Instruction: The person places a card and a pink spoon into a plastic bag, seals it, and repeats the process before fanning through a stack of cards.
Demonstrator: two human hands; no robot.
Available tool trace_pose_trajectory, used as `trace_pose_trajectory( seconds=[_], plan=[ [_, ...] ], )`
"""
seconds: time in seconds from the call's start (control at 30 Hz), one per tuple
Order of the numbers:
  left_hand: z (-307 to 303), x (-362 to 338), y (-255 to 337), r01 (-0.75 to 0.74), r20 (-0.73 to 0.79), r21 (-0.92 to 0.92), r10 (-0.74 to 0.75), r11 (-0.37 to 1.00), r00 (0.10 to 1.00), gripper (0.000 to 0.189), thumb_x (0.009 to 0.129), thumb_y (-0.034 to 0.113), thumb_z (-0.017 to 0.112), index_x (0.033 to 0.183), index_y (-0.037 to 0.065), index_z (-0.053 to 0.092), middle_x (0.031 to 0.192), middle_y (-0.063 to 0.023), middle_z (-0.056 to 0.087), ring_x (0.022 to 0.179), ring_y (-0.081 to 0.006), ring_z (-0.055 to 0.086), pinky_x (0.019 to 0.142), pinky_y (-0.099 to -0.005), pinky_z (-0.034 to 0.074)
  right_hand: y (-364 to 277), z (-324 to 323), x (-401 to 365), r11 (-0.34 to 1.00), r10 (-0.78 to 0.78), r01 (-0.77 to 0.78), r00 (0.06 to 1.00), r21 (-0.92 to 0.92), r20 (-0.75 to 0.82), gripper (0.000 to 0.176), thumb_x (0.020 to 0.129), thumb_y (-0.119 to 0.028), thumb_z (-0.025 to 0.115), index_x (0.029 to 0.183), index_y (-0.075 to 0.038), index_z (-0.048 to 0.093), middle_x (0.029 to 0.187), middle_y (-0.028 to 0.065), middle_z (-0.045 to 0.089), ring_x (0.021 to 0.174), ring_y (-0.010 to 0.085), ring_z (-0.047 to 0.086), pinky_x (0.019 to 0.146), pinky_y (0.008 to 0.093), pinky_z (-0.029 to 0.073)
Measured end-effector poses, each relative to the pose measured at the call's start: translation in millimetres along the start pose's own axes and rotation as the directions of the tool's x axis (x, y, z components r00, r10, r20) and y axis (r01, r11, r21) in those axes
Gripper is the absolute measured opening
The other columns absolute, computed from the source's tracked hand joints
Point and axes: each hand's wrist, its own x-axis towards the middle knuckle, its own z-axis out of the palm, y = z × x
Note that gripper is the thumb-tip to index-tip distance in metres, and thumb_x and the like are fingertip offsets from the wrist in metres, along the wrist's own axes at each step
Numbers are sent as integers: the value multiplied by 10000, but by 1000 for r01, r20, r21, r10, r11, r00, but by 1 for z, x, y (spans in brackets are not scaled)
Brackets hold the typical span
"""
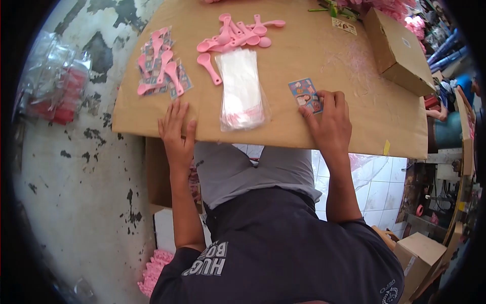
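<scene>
My right hand (330, 121) lies on the cardboard board (304, 55), its fingertips and thumb pinching a small stack of picture cards (304, 93). My left hand (177, 129) rests flat and empty at the board's near edge, fingers spread. Between the hands is a stack of clear plastic bags (242, 88). Just beyond it a single pink spoon (208, 67) lies loose, and a pile of pink spoons (238, 33) sits farther back. To the far left lie several spoons packed with cards (162, 68).
A brown cardboard box (397, 50) stands on the board's right side, with pink items (392, 7) behind it. A bag of red goods (55, 86) lies on the floor at left. Another box (420, 253) sits lower right, and pink pieces (154, 271) lower left.
</scene>
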Motion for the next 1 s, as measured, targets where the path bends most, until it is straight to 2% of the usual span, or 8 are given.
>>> trace_pose_trajectory(
  seconds=[0.03,0.27,0.47,0.57,0.73,0.9,1.0],
  plan=[
    [2,0,-1,-9,-28,-11,9,1000,1000,466,1041,368,576,1432,117,618,1545,-96,544,1476,-298,443,1244,-544,173,1,1,-1,1000,2,-2,1000,7,-5,489,870,-385,787,1209,-71,625,1135,108,562,1039,316,591,829,454,526],
    [6,3,-8,-33,-16,-15,33,999,999,431,1054,370,565,1408,137,645,1535,-61,562,1482,-238,440,1224,-470,198,9,2,-2,998,-3,4,1000,59,-12,439,888,-361,774,1198,-82,638,1149,99,570,1058,306,593,823,449,527],
    [5,3,-4,-3,-20,-17,2,1000,1000,419,1052,385,571,1387,150,658,1531,-57,566,1480,-231,443,1227,-477,167,13,6,-4,995,-94,95,995,20,-28,436,916,-326,746,1265,-88,639,1179,102,568,1076,306,587,815,441,529],
    [5,2,-6,-1,-8,1,1,1000,1000,411,1040,335,576,1397,143,646,1548,-48,550,1496,-233,421,1232,-495,157,14,5,-2,992,-121,121,993,31,-1,413,936,-292,721,1288,-90,643,1187,106,566,1075,311,589,804,442,530],
    [6,3,-8,0,-8,7,0,1000,1000,420,1040,354,571,1401,149,639,1550,-50,545,1497,-230,417,1235,-484,148,13,1,-1,988,-138,136,990,69,24,374,945,-236,698,1293,-104,657,1182,107,566,1030,312,593,780,442,527],
    [6,3,-5,0,-9,-5,0,1000,1000,428,1035,382,582,1390,151,647,1538,-57,551,1487,-239,426,1225,-493,150,12,0,0,991,-96,94,995,91,13,351,959,-236,682,1286,-108,666,1187,124,570,1024,318,591,783,448,522],
    [4,3,-7,0,20,-14,1,1000,1000,435,1040,382,575,1403,151,637,1552,-59,535,1495,-239,411,1229,-494,145,12,3,-1,991,-101,105,994,87,-40,408,960,-293,693,1312,-93,642,1196,132,567,1051,327,588,806,452,521]
  ],
)
